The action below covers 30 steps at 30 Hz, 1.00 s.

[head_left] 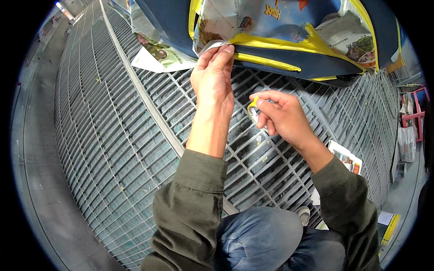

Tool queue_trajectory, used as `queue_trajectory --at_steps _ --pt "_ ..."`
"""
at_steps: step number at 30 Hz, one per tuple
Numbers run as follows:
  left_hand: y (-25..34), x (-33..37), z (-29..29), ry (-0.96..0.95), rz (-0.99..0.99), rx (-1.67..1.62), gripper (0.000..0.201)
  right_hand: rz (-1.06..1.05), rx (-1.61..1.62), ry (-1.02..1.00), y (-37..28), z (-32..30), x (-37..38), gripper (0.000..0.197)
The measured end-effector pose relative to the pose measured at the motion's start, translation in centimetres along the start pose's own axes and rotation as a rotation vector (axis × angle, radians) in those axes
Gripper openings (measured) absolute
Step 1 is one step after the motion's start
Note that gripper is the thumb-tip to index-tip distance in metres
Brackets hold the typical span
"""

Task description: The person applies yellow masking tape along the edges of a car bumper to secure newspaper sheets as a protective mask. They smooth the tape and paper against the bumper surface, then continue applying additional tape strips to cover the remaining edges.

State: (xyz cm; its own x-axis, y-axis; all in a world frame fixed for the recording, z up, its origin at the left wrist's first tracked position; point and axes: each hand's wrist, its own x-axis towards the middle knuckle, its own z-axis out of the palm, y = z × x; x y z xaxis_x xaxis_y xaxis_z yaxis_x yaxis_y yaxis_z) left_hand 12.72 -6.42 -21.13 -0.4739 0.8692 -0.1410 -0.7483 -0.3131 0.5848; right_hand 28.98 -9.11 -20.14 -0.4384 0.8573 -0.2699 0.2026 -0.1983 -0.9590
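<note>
A large dark blue panel (167,22) with curved edges stands at the top, partly covered by printed paper sheets (271,22) and edged with yellow masking tape (271,44). My left hand (212,74) is closed at the panel's lower left, fingertips pinching the edge of the paper. To the right and nearer to me, my right hand (282,115) is curled around a small roll of yellow tape (253,108), clear of the panel. Its thumb rests on the roll's upper side, and the fingers hide part of it.
Metal floor grating (117,149) spreads beneath everything, with a long flat bar (135,81) crossing it. Loose printed paper (162,56) hangs left of the panel. Right of my arm lies a white printed item (346,158). A pink-red frame (418,115) stands at the far right.
</note>
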Motion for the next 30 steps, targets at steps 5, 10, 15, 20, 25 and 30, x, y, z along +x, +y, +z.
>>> queue_trajectory --at_steps 5,10,15,20,25,30 --pt "-1.2 0.6 0.5 0.126 0.109 0.097 0.029 0.020 0.014 0.006 0.5 -0.3 0.0 0.023" --pt "-1.9 1.1 0.9 0.184 0.237 0.235 0.027 0.085 -0.017 0.012 0.7 -0.4 -0.2 0.022" --pt "-1.4 1.7 0.0 0.128 0.369 0.386 0.023 0.037 -0.052 0.020 0.7 -0.4 -0.2 0.021" --pt "-0.1 2.4 -0.7 0.041 0.293 0.562 0.019 -0.012 -0.147 0.024 -0.2 -0.4 0.1 0.023" --pt "3.4 3.1 -1.6 -0.030 0.113 0.785 0.021 -0.219 -0.408 0.086 -2.6 0.0 1.4 0.031" --pt "5.9 3.5 -1.3 -0.197 -0.042 0.820 0.021 -0.427 -0.510 0.099 -4.3 0.4 3.4 0.038"
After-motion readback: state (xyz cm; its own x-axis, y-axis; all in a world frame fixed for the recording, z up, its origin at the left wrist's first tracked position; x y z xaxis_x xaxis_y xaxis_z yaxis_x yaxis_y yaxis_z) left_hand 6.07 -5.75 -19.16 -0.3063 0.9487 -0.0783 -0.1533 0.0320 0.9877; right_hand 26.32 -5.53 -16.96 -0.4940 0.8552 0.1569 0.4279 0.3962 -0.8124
